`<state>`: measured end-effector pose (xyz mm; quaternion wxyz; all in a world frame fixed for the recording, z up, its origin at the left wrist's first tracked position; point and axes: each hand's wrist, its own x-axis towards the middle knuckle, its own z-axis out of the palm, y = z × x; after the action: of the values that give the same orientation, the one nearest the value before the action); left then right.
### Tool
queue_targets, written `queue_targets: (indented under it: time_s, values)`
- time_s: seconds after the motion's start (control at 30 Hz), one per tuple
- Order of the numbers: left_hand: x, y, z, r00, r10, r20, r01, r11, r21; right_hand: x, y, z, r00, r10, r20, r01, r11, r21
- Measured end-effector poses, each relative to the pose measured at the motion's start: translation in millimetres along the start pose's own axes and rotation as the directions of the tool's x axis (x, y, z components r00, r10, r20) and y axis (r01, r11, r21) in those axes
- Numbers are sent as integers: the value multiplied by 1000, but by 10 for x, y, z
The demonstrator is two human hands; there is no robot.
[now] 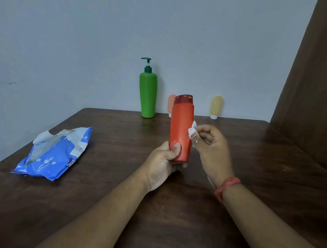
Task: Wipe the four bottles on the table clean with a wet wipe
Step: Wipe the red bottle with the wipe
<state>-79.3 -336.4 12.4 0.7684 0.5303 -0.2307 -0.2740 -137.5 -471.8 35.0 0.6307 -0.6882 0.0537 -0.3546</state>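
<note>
Head view: the left hand grips the base of the red bottle, holding it upright above the counter. The right hand pinches a crumpled wet wipe against the bottle's right side. A green pump bottle, pink bottle and yellow bottle stand by the wall; a blue wipe pack lies left.

Orange bottle and wipe in hands.

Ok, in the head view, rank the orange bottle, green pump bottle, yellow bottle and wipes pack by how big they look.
1. blue wipes pack
2. orange bottle, though it is held nearer the camera
3. green pump bottle, farther back, so possibly taller
4. yellow bottle, clearly smallest
</note>
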Motion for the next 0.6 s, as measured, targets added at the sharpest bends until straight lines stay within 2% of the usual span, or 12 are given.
queue_targets:
  time_s: [0.17,0.33,0.47,0.5,0.6]
  values:
    - [29,44,-61,996,40,-75,-46,996,-74,-56,35,-16,974,64,215,-47,995,-83]
    - [10,30,-29,999,21,-50,-24,998,-52,-46,-27,34,994,5,110,-4,1000,-9]
    - [29,59,-73,993,58,-105,-68,993,-100,-78,11,-15,956,62,285,-36,995,-96]
    - [25,66,-73,992,56,-110,-68,992,-103,-77,17,-12,955,59,290,-29,994,-105]
    - [18,44,-26,994,46,-103,-54,996,-76,-58,-5,47,988,9,156,-3,999,-36]
